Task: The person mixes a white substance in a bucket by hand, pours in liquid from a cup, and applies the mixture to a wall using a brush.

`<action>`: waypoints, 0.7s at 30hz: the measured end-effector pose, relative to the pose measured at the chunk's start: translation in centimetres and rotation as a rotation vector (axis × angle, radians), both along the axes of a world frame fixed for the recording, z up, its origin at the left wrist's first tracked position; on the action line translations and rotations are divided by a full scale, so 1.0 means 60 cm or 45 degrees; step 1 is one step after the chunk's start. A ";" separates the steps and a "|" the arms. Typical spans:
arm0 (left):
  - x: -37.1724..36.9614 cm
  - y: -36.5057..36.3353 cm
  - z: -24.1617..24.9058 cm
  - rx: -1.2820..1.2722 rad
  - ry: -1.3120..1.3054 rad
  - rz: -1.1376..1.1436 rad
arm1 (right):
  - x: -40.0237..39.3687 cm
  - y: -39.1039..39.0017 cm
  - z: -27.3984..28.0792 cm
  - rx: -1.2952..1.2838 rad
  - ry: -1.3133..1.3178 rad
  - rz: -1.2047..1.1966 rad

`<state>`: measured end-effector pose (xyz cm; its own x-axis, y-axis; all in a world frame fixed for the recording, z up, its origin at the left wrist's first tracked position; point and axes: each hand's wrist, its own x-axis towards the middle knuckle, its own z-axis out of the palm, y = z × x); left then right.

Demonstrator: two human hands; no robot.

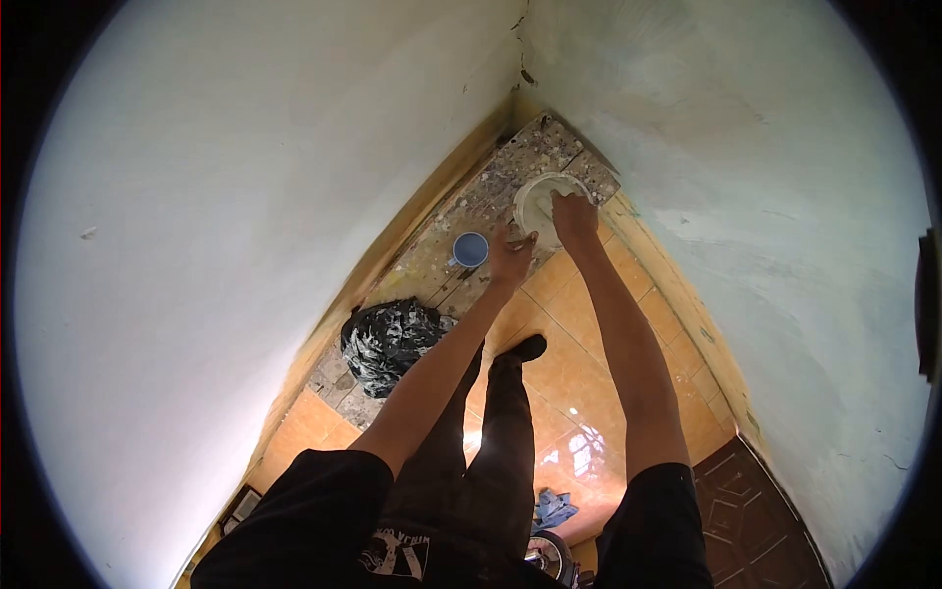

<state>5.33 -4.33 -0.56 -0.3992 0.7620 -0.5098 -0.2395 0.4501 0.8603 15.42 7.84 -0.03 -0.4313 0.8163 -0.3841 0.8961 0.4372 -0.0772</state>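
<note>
A round white bucket (521,199) with pale contents stands on a paint-spattered board at the corner. My right hand (576,218) reaches over its far right side, fingers curled down inside the rim. What those fingers hold is hidden beneath the hand. Beside the bucket's near left rim is my left hand (510,257), thumb and fingers apart with nothing in them. Just left of it a blue mug (471,249) sits upright on the board, its handle pointing left.
The spattered board (432,240) runs along the left wall. A crumpled black plastic bag (388,339) with white smears lies on it. Orange tiles (564,378) cover the floor around my feet. Pale walls meet at a cracked corner; a brown door (751,515) is lower right.
</note>
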 end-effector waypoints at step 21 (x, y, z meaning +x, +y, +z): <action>-0.001 0.002 -0.007 -0.164 0.076 -0.001 | 0.084 -0.080 0.161 -0.039 0.320 -0.574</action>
